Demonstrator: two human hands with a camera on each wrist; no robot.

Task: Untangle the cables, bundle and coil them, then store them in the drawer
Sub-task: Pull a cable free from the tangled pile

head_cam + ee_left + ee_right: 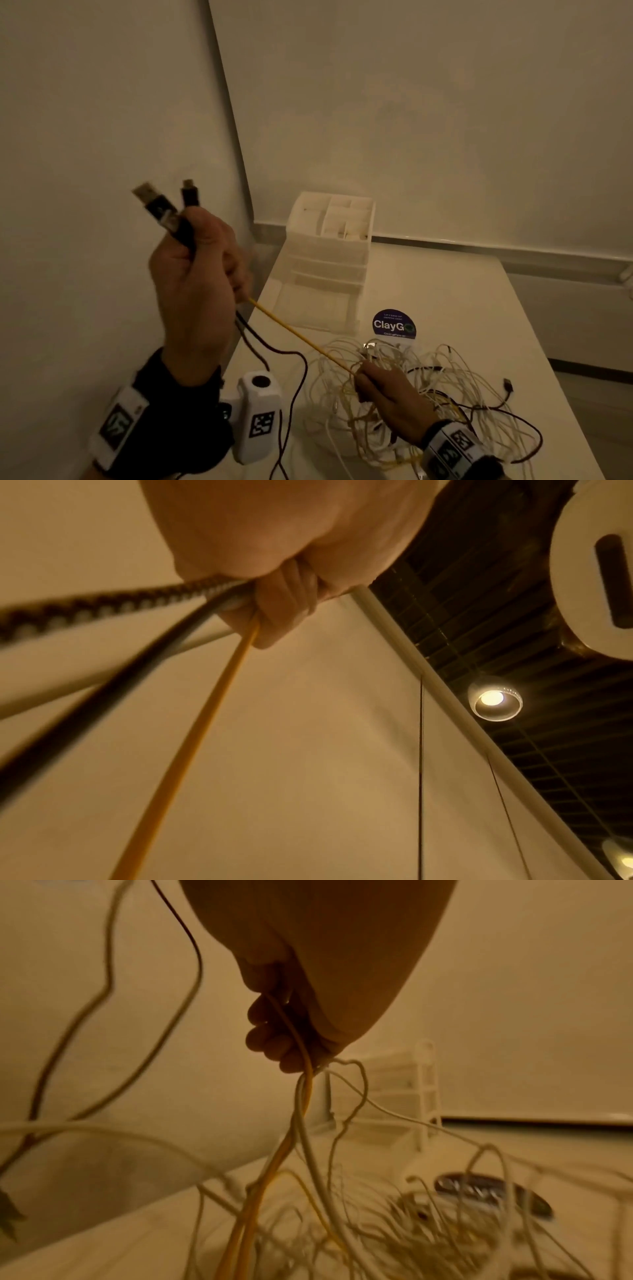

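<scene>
Untangling stage. Black cable ends (171,212) and yellow cable (301,337) are gripped in raised left hand (191,274); yellow cable is pinched by right hand (383,394) over tangle (428,387) on desk (479,308). Next, judged: yellow strand drawn free.

In front of you a pale table (462,298) runs into the corner of the room. At its far left stands a white drawer unit (329,260), its bottom drawer (313,308) pulled open. Just to the right of that drawer a round purple sticker (394,325) lies on the tabletop. Nearer you spreads a tangle of white, yellow and black cables (411,404), reaching the right edge.
</scene>
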